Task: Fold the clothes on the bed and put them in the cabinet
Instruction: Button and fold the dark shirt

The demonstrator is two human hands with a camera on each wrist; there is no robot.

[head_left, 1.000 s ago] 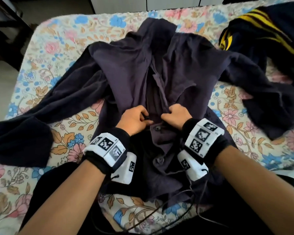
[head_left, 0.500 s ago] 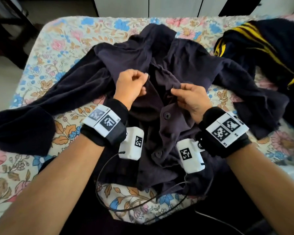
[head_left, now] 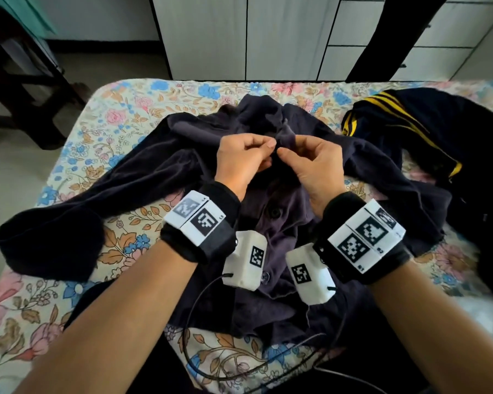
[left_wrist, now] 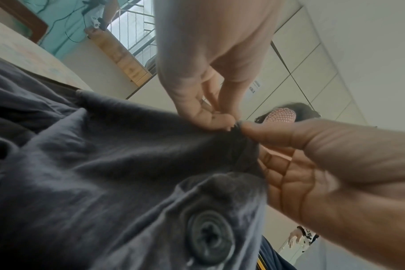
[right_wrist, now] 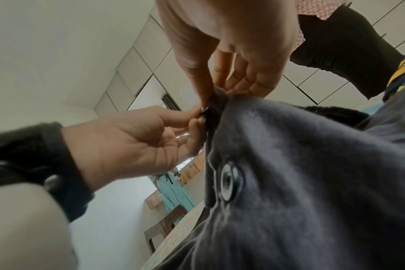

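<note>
Head view: the shirt [head_left: 268, 172] lies spread on the bed [head_left: 77, 143]; the left hand [head_left: 241, 160] and right hand [head_left: 310, 166] pinch its front edges near the collar.

Wrist views: fingers [left_wrist: 210, 118] pinch the cloth above a fastened button [right_wrist: 229, 180]; line the edges up squarely before pushing the next button through.

Both hands pinching dark shirt [left_wrist: 118, 164] placket, button [left_wrist: 208, 235] below, white cabinet [left_wrist: 312, 76] behind

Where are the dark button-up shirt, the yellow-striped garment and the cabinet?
dark button-up shirt [head_left: 165, 169]: head view, on its sleeve spread to the left.
yellow-striped garment [head_left: 427, 129]: head view, on its dark fabric beside the stripes.
cabinet [head_left: 279, 38]: head view, on a white door panel.
</note>
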